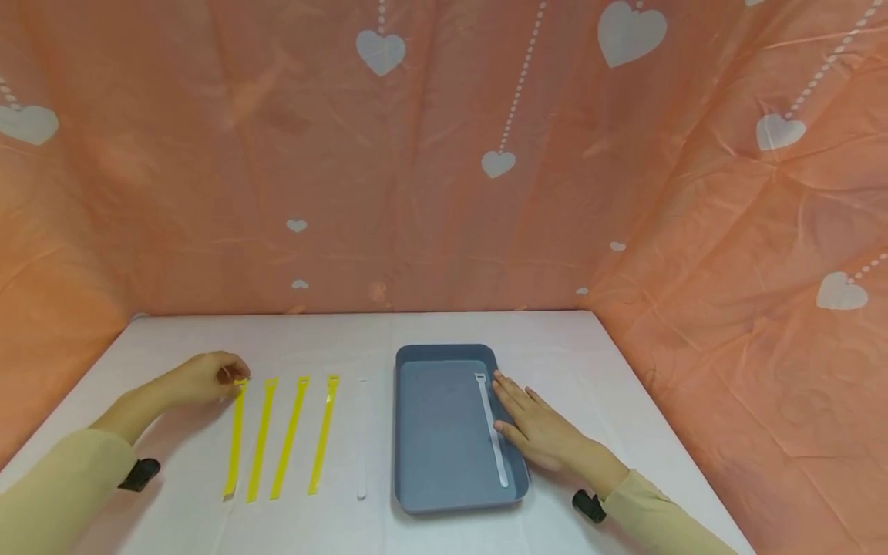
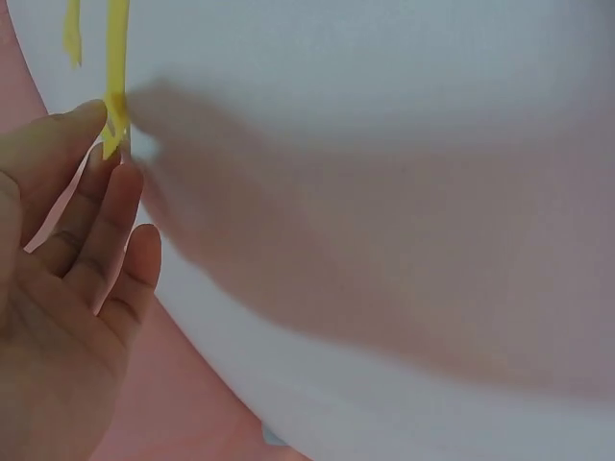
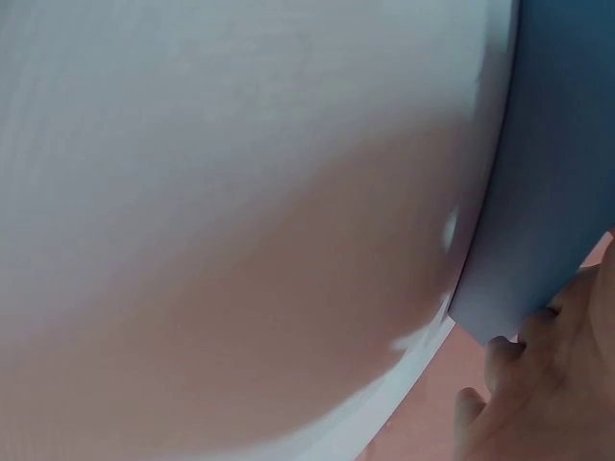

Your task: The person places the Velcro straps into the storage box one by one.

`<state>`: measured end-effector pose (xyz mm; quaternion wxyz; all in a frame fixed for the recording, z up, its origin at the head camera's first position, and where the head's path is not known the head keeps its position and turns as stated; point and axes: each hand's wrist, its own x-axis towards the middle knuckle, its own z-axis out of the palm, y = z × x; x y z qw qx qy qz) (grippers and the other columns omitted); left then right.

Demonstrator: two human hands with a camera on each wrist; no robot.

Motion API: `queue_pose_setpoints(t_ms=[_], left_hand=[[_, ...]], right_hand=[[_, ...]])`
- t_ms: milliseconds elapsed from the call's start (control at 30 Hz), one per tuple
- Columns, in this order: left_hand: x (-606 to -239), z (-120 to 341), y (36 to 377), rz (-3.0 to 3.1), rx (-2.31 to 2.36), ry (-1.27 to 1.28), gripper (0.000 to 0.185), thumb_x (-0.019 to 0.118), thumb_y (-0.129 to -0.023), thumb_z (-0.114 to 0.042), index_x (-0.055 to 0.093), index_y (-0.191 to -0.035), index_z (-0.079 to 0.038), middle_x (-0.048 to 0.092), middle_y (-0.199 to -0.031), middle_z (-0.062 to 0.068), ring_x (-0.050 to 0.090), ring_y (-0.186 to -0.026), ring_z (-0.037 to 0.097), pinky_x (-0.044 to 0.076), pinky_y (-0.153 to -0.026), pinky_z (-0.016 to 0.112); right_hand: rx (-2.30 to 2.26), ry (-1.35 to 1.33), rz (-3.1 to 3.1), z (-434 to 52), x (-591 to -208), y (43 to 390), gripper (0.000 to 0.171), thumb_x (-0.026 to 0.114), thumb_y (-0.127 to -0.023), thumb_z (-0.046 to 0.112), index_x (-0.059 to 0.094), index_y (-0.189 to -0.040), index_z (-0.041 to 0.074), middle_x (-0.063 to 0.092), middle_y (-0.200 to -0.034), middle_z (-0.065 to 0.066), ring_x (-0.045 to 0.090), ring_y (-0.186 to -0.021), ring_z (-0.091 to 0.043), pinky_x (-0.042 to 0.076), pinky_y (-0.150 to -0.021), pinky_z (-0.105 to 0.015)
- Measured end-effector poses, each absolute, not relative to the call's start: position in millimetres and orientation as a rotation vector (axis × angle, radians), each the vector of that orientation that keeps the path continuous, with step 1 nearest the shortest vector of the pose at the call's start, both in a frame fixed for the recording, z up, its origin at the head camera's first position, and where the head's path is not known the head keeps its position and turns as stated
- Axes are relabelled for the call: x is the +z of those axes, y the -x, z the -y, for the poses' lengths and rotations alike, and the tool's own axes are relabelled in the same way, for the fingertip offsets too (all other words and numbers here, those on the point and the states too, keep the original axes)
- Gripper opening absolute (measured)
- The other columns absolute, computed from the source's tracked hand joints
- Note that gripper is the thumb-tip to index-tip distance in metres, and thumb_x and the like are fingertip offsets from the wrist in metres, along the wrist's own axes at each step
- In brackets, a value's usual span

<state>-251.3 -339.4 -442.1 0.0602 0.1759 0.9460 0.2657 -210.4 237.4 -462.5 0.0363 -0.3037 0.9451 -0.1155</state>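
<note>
left hand pinches yellow strap | right hand flat on tray

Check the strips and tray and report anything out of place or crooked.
Nothing stands out. Four yellow strips and a white strip lie in a neat row; another white strip lies inside the grey tray.

No words, numbers, labels or brand marks readable anywhere; only white hearts on dotted strings printed on the pink backdrop, a pattern and not writing. Nothing legible on the grey tray, the yellow strips, the white strap or the bench; both wrist views too blurred for any lettering.
</note>
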Motion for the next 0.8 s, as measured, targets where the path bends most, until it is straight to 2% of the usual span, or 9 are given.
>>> queue_pose_setpoints(t_ms=[233,433,800], left_hand=[[-448.8,341.3,250.8,-2.908,0.751,-0.634,0.016,0.076,-0.084,0.002,0.070,-0.099,0.000,0.066,-0.092,0.001,0.057,-0.083,0.016,0.051,-0.073,0.031],[-449.6,339.7,250.2,-2.922,0.734,-0.630,0.015,0.076,-0.085,0.002,0.070,-0.098,-0.001,0.065,-0.091,0.001,0.057,-0.084,0.016,0.051,-0.074,0.032],[-451.2,338.2,247.2,-2.949,0.770,-0.584,0.010,0.076,-0.089,0.000,0.067,-0.090,-0.003,0.062,-0.085,-0.001,0.054,-0.080,0.014,0.048,-0.069,0.029]], right_hand=[[-0.346,0.924,-2.893,-236.1,-462.6,209.8,0.072,0.042,-0.111,0.045,0.021,-0.164,0.001,0.012,-0.174,-0.011,0.017,-0.159,-0.030,0.017,-0.126,-0.054],[-0.348,0.926,-2.894,-236.0,-463.2,209.9,0.072,0.042,-0.111,0.045,0.020,-0.164,0.002,0.011,-0.174,-0.010,0.016,-0.159,-0.030,0.017,-0.126,-0.054],[-0.336,0.924,-2.899,-236.8,-461.3,209.3,0.072,0.042,-0.111,0.045,0.021,-0.164,0.001,0.012,-0.173,-0.012,0.017,-0.158,-0.031,0.018,-0.125,-0.055]])
